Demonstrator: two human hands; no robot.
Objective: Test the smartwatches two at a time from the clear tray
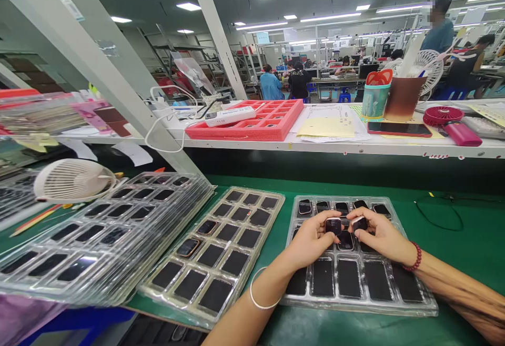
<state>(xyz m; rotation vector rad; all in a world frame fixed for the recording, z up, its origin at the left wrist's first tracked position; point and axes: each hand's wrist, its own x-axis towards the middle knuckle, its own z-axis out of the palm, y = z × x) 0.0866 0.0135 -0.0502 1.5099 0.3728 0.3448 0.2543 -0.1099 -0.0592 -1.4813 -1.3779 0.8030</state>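
My left hand (313,239) pinches a small square watch body (333,225) above a clear plastic tray (410,304) on the green mat. My right hand (381,234) pinches a second watch body (359,223) right beside it. Both hands hover over the tray's middle rows. Several watch bodies (304,206) fill the tray's far row, and another lies in a pocket just below my fingers. The near pockets show only black liners. A second tray (221,254) lies to the left with two watch bodies (188,246) in it.
A stack of clear trays (98,241) lies at the left beside a white fan (73,180). The raised shelf behind holds a red foam tray (256,122), papers, a phone (399,129), cups and a pink fan (440,115). A black cable (437,214) loops right. People work farther back.
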